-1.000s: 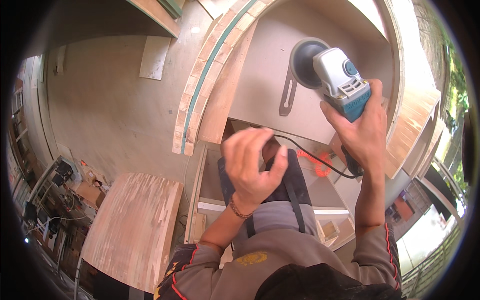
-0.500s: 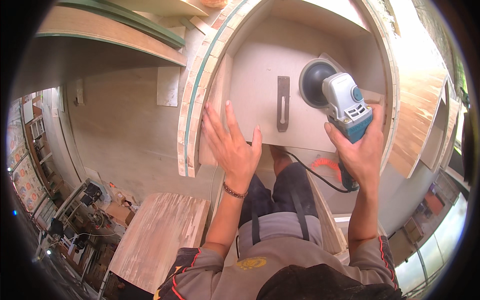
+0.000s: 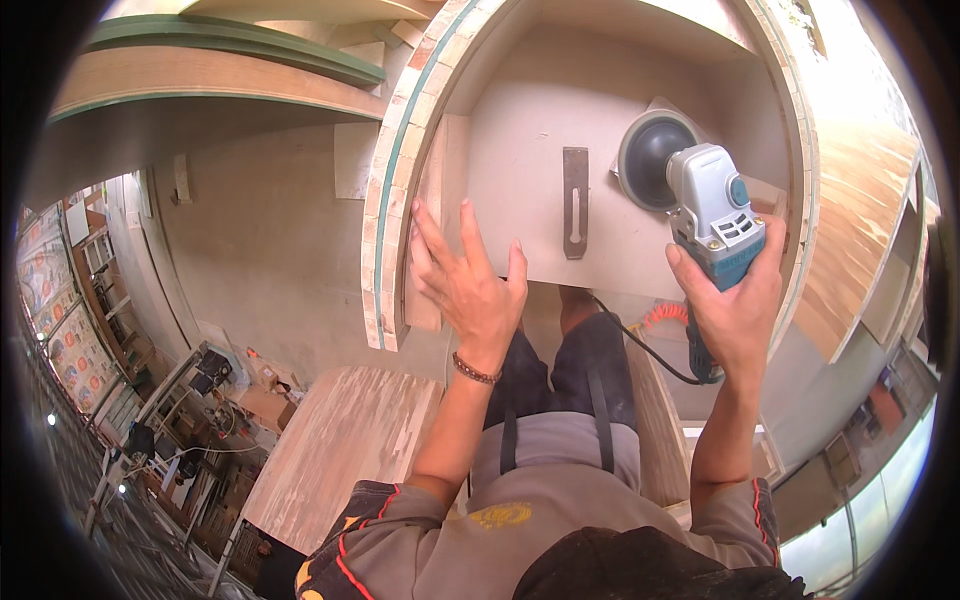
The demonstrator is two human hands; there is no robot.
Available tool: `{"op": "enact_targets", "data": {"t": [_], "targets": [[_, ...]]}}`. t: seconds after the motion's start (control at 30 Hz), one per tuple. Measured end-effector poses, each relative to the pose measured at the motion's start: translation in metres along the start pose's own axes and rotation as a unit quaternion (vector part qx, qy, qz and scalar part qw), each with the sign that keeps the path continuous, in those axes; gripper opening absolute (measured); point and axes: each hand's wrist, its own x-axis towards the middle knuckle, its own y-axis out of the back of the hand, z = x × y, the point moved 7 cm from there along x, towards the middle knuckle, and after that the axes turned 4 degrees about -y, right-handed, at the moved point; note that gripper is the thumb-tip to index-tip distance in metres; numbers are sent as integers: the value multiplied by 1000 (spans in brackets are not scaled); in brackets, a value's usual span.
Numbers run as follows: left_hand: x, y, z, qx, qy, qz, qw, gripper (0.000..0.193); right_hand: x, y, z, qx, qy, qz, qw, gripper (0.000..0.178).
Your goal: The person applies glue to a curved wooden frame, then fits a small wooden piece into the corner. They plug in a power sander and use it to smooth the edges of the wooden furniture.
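My right hand (image 3: pixel 738 310) is wrapped round the body of a grey and teal angle grinder (image 3: pixel 715 205) fitted with a round dark disc pad (image 3: pixel 655 160). The pad is over the inside panel of a curved wooden frame (image 3: pixel 385 215), above a pale flat piece (image 3: pixel 690 115) that partly shows behind it. My left hand (image 3: pixel 468 290) has its fingers spread and holds nothing. Its fingertips are at the frame's left inner wall; whether they press on it I cannot tell. A slotted dark flat metal plate (image 3: pixel 575 205) lies on the panel between my hands.
From the grinder a black cord (image 3: pixel 645 345) runs toward my legs, near an orange coiled hose (image 3: pixel 665 316). At lower left stands a striped wooden panel (image 3: pixel 335 455). Another curved wooden piece (image 3: pixel 230 75) is at upper left, and a wood-grained panel (image 3: pixel 850 240) leans at right.
The view has shifted a little, so the scene sits farther right. The grinder has moved slightly right over the panel in my right hand. My left fingers look a bit more bent.
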Motion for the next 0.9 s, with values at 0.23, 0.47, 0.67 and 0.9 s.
{"op": "enact_targets", "data": {"t": [0.23,0.47,0.67,0.9], "targets": [[-1,6,-7,1,17,-5,1000,70,7,-20,-26,-82,67,-27,994,62],[-6,14,-12,-35,25,-28,999,66,11,-45,-49,-110,141,-46,983,63],[-7,16,-14,-23,36,-40,998,58,9,-51,-52,-114,134,-52,983,64],[-24,38,-11,-112,4,18,994,42,6,-57,-58,-122,148,-59,980,65]]}}
